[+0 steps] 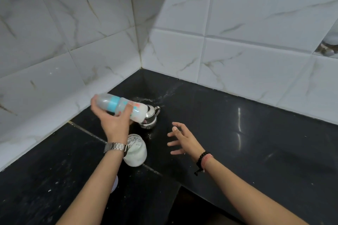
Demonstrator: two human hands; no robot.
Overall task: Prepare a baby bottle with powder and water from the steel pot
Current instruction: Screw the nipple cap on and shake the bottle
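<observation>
The baby bottle [121, 107] is up off the counter, lying almost on its side in the air, cap and blue collar on, milky white inside. It looks blurred, so my read is a shake to mix powder and water, which is why it is held sideways and clear of everything below. The left hand [114, 122] has it wrapped, fingers and thumb curled round the body near the collar, a steel watch [115, 147] on that wrist. Just behind the bottle's base sits the steel pot [150, 118], lid on, back by the wall corner, seemingly done with. Nearer the person, under the left wrist, stands the powder jar [136, 151], open-topped and white inside. The right hand [182, 139] hangs free over the black counter [256, 142], fingers spread, holding nothing, likely kept out of the way. A bead bracelet [202, 160] circles that wrist. A white disc [115, 183] peeks from behind the left forearm, perhaps the jar's lid; I can't tell.
</observation>
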